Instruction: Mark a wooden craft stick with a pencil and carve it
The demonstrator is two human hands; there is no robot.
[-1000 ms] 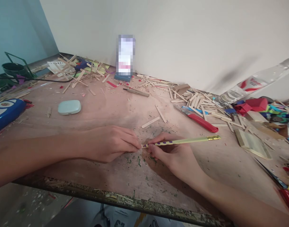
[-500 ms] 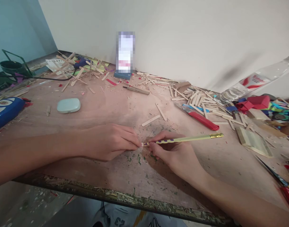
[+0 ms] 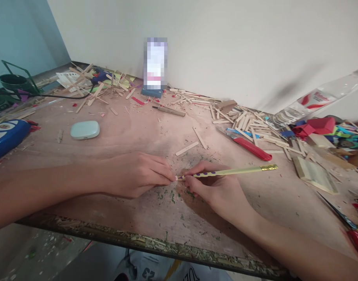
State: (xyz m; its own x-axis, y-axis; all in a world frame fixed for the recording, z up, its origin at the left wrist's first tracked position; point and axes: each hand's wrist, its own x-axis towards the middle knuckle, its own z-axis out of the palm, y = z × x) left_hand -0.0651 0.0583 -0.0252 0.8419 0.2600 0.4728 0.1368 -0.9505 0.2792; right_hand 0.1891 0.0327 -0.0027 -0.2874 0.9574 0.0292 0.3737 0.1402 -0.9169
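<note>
We note the right hand (image 3: 216, 187) pinching a dotted pencil (image 3: 234, 171); left hand (image 3: 138, 173) fingertips pressed together at its tip.

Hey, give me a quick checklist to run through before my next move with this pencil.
1. Right hand grips the pencil near its tip: ok.
2. Left hand fingers pinched at the pencil's tip: ok; what they pinch, cannot tell.
3. Both hands rest on the table: ok.
4. Red knife lies apart from both hands: ok; blade out or in, cannot tell.
5. Surface under the hands free of litter: not ok, green shavings lie there.
</note>
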